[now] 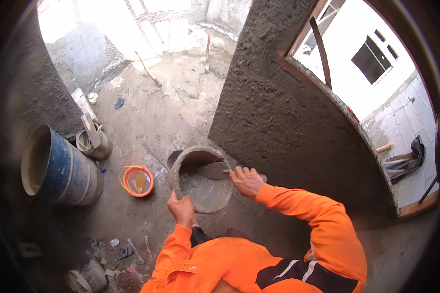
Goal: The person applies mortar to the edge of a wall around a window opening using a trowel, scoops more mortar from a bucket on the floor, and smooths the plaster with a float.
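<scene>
My left hand (182,210) is closed on the near left rim of a mortar-crusted bucket (175,177), which is tilted so that its mouth faces me. In my right hand (248,181) is the handle of a trowel. The trowel's grey blade (214,171) reaches over the right rim into the bucket's mouth. Grey, wet-looking residue coats the inside of the bucket. Part of my right fingers is hidden behind the hand.
Freshly coated grey wall (278,107) rises close on the right, below a window opening. To the left stand an orange bucket (147,189) of cloudy water, a blue drum (66,166) and a smaller pail (102,147) holding cable. Rubble (105,273) lies at the lower left.
</scene>
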Tool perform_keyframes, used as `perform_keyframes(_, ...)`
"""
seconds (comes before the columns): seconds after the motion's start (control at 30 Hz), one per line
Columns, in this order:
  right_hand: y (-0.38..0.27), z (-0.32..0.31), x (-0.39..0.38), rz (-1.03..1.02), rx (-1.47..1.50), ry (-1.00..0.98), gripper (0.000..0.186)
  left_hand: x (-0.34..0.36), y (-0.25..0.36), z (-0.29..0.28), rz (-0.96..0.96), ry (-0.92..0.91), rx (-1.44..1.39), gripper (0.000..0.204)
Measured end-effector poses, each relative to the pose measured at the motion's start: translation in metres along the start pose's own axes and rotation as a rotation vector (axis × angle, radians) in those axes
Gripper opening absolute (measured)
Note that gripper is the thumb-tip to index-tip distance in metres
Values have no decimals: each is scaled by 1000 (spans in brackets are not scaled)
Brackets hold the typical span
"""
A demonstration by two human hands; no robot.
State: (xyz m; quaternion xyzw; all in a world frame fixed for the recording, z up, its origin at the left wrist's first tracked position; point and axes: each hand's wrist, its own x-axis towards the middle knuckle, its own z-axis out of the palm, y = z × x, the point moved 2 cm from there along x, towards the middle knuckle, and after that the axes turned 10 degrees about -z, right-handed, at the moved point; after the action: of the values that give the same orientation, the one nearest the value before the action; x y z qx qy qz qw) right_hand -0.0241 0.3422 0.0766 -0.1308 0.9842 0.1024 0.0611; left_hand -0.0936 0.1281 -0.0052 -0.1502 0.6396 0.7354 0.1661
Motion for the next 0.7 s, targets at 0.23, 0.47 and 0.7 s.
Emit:
perform_keyframes(0.23, -47, 58, -44, 224, 788, 28, 28, -35, -5, 17, -35, -80, -67, 39)
perform_keyframes(0.47, -9, -25, -82, 53, 794, 117, 30, -53, -56, 0, -310, 94, -220, 33)
perform_keyframes(0.7, 130, -35, -46, -2, 1702, 89, 12, -102, -81, -7, -232, 262, -293, 38)
